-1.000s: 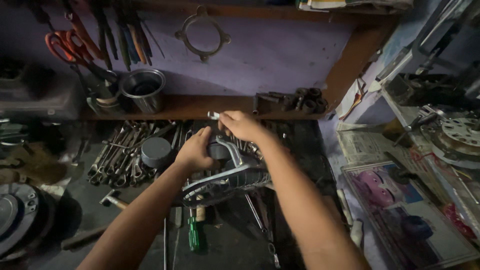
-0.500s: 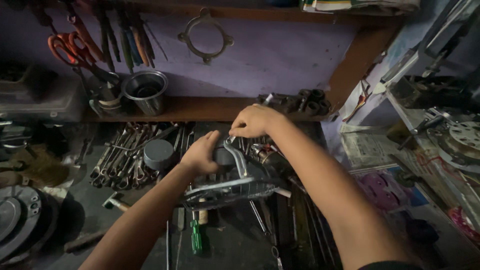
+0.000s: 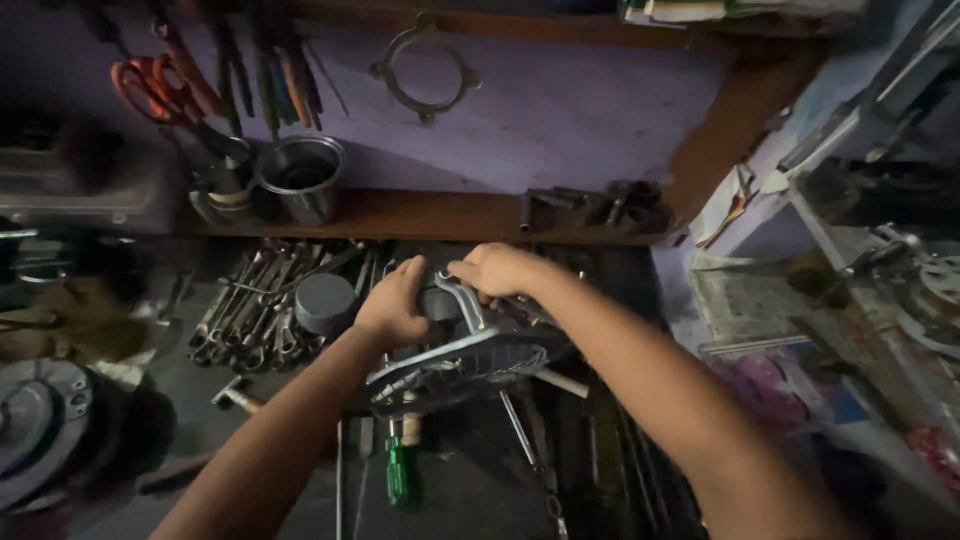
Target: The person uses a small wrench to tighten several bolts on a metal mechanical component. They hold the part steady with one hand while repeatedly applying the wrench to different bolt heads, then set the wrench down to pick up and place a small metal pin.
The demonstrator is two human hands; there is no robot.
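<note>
Ribbed metal motor casing (image 3: 470,360), judged heavy, rigid: left hand (image 3: 395,305) clasps its top edge, right hand (image 3: 500,270) closed on its curved handle (image 3: 462,300).

Bench centre blocked: left hand (image 3: 395,305) and right hand (image 3: 497,270) closed on grey metal part (image 3: 470,355). Left of it, wrench pile (image 3: 255,305) and grey round cap (image 3: 325,302) crowded bench. Back edge walled by shelf (image 3: 440,215) carrying steel cup (image 3: 303,178). Green screwdriver (image 3: 397,470) lay toward front edge; bare dark patch front-left, past hammer (image 3: 235,395).

Wrenches (image 3: 255,310) lie left of hands, cup (image 3: 303,177) behind.
</note>
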